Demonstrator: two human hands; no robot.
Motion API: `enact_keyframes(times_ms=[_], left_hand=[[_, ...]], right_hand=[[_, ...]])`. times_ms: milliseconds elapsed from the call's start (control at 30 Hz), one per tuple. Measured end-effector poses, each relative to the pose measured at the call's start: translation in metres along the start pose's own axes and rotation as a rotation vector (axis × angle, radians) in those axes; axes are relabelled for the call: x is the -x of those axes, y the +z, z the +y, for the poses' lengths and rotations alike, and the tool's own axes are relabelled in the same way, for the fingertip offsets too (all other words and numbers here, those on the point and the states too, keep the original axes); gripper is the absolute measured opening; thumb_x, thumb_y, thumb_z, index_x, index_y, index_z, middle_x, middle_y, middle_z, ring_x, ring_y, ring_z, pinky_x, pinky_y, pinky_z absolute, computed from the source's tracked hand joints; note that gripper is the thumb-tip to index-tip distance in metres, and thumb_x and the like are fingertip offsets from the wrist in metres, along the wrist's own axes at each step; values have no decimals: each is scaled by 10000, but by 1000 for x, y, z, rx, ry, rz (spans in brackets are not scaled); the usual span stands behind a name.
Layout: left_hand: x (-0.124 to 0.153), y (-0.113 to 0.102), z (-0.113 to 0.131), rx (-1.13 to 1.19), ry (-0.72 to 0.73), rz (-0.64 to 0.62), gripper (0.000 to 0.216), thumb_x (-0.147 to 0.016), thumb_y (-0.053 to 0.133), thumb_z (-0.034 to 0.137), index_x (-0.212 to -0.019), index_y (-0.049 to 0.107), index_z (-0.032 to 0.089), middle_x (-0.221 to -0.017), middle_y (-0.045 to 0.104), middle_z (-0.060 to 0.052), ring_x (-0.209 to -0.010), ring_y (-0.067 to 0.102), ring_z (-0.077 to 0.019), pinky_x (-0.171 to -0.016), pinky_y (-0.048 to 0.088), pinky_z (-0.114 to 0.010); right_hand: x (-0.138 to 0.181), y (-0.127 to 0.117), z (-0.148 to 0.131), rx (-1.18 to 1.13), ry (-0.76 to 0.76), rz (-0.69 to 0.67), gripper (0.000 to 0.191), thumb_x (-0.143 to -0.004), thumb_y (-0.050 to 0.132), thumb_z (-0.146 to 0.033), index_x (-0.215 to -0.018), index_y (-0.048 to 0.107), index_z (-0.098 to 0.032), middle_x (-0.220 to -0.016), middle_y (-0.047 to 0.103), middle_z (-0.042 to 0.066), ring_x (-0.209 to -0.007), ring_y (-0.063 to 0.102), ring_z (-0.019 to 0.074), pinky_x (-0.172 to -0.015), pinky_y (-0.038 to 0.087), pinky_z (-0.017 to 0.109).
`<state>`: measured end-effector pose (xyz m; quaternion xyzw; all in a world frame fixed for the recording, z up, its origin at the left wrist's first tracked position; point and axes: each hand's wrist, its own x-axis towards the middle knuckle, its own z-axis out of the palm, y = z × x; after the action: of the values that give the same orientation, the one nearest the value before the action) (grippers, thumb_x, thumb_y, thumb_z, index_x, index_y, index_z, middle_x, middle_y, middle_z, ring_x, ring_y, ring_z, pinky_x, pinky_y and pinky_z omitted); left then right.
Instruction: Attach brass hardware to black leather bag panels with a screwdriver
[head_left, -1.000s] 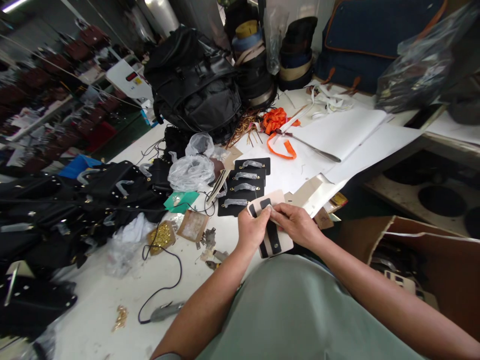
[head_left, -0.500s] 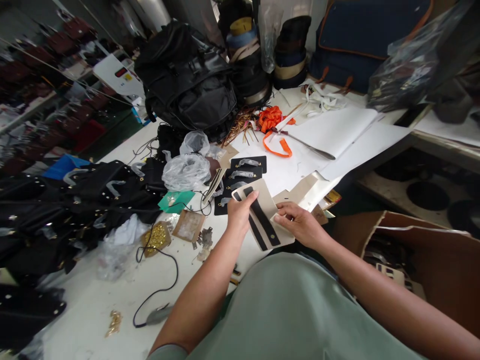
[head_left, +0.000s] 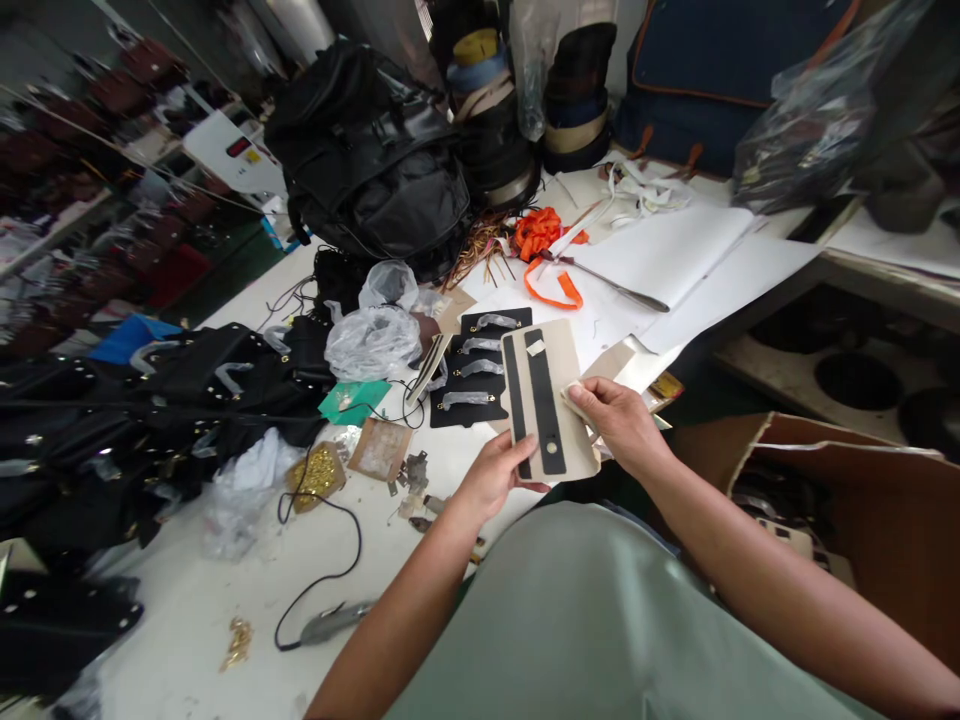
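A flat beige panel [head_left: 568, 425] with matte black strips [head_left: 544, 405] is above the workbench's [head_left: 187, 600] near edge. Your left hand [head_left: 493, 475] clamps its lower left; your right hand [head_left: 619, 415] meets its right edge, grip unclear. Beyond: plastic-wrapped handles [head_left: 480, 370] on black boards [head_left: 476, 412].

The beige panel [head_left: 572, 432] looks matt and smooth, the plastic bag [head_left: 373, 345] glossy.
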<state>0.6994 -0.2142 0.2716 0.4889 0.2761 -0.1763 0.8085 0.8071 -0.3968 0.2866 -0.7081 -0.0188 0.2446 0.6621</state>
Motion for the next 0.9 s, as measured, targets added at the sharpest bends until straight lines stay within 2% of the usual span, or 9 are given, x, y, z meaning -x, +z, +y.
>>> enact_keyframes(times_ms=[167, 267, 333, 367, 433, 533, 700, 800, 900], left_hand=[[4, 18, -3, 98, -12, -14, 481, -781, 822, 459, -1131, 704, 151, -958, 752, -101, -716, 718, -221, -518, 639, -354], [3, 25, 4, 60, 74, 100, 509, -775, 828, 467, -1153, 693, 154, -1015, 752, -109, -782, 736, -247, -526, 653, -364], [2, 27, 7, 42, 127, 180, 540, -770, 831, 489, -1185, 681, 177, -1086, 750, -114, -836, 745, -264, -509, 647, -348], [1, 28, 9, 37, 146, 205, 552, -766, 832, 503, -1191, 678, 186, -1113, 749, -116, -858, 748, -270, -511, 647, -344], [-1, 29, 9, 24, 180, 228, 553, -766, 828, 530, -1176, 683, 188, -1132, 750, -120, -884, 751, -278, -537, 652, -344], [-3, 33, 8, -6, 227, 201, 524, -793, 802, 551, -1138, 692, 172, -1117, 755, -128, -890, 753, -274, -579, 656, -339], [-1, 43, 4, -37, 267, 155, 505, -784, 810, 553, -1051, 723, 133, -1063, 766, -133, -852, 747, -250, -626, 662, -339], [2, 45, 3, -76, 282, 168, 480, -741, 869, 474, -1045, 734, 128, -1038, 774, -125, -823, 741, -235, -637, 664, -344], [1, 44, 1, -80, 303, 180, 471, -729, 881, 443, -1043, 736, 124, -1015, 778, -122, -790, 738, -229, -631, 660, -351]], right_hand=[[3, 1, 5, 89, 6, 11, 474, -849, 681, -663, -786, 659, -194, -687, 609, -5, -615, 490, 144, -552, 369, 269], [6, -5, 9, 129, -77, 163, 469, -851, 687, -657, -798, 672, -191, -795, 653, 24, -702, 533, 166, -625, 409, 284], [11, -9, 12, 175, -120, 242, 469, -847, 694, -656, -767, 661, -195, -765, 632, 20, -687, 518, 166, -627, 408, 290], [14, -9, 13, 190, -114, 226, 477, -845, 693, -662, -743, 649, -198, -713, 604, 10, -654, 500, 161, -604, 399, 290], [22, -6, 18, 183, -62, 102, 498, -844, 685, -681, -711, 630, -205, -608, 537, -14, -580, 457, 148, -549, 368, 288], [30, 5, 25, 134, -34, -51, 515, -853, 678, -687, -687, 600, -206, -571, 497, -28, -541, 429, 134, -520, 341, 283], [27, 16, 29, 164, -57, -51, 529, -858, 679, -662, -643, 589, -187, -580, 481, -30, -571, 406, 123, -542, 312, 275], [25, 14, 27, 159, -19, -50, 519, -841, 697, -643, -638, 606, -174, -605, 543, -15, -597, 439, 130, -554, 323, 272], [26, 9, 23, 156, -4, -81, 539, -887, 631, -656, -650, 598, -174, -601, 526, -19, -586, 430, 125, -545, 308, 271]])
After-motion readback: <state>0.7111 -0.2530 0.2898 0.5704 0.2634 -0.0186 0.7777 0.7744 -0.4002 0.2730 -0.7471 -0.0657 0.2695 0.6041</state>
